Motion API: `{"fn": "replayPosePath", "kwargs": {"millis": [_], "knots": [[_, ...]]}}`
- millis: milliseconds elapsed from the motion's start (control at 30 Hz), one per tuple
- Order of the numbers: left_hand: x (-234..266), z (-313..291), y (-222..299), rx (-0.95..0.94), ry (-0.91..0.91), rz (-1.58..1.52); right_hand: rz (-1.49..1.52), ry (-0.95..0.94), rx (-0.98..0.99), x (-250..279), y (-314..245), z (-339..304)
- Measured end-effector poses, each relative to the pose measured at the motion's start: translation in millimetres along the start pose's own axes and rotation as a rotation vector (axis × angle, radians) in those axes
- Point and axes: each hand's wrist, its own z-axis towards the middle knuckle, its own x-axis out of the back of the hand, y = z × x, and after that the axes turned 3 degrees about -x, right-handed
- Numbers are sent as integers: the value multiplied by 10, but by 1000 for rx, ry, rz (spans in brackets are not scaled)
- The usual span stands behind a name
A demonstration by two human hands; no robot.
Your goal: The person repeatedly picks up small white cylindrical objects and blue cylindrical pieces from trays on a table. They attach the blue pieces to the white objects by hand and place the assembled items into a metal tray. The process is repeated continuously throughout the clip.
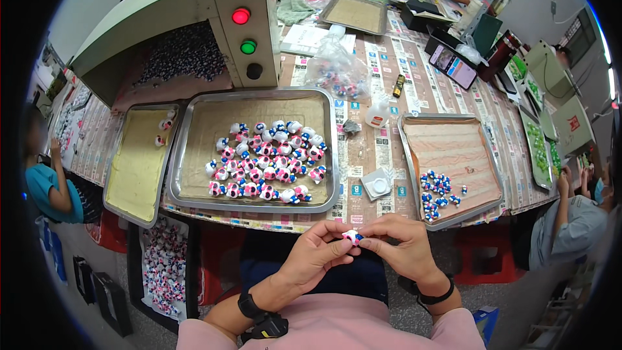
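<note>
Between my two hands, just off the table's near edge, is a small white, pink and blue figurine (353, 237). My left hand (319, 246) pinches it from one side with thumb and fingertips. From the other side my right hand (396, 241) grips it, also thumb against fingers. Beyond my left hand lies a metal tray (194, 155) lined with tan cloth, bearing many similar figurines (265, 162). Past my right hand, a smaller tray (453, 133) with pinkish lining holds a cluster of small blue-and-white pieces (435, 185).
A cream machine (253, 0) with red and green lights stands at the back left. Left is a yellow-lined tray (133, 168). Mid-table are a white bottle (378, 113), a small white dish (377, 184) and a plastic bag (337, 68). A phone (452, 66) leans farther right. Other people sit around.
</note>
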Motion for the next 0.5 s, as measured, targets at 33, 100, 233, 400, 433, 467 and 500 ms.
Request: {"fn": "replayPosePath", "kwargs": {"millis": [33, 100, 233, 400, 433, 467, 500], "knots": [[1, -2, -2, -6, 1, 9, -4, -1, 16, 2, 2, -3], [12, -2, -12, -17, 3, 27, -11, -5, 48, 3, 16, -3], [39, -1, -36, -31, -23, 30, 18, -36, 82, 8, 57, 9], [52, -26, 61, -12, -44, 60, 59, -93, 79, 31, 7, 55], [46, -29, 119, -79, -22, 138, 45, -71, 67, 27, -33, 64], [35, -41, 204, -145, 1, 216, 30, -49, 55, 23, -84, 69], [47, -52, 312, -258, 38, 321, 15, -26, 42, 13, -106, 81]]}}
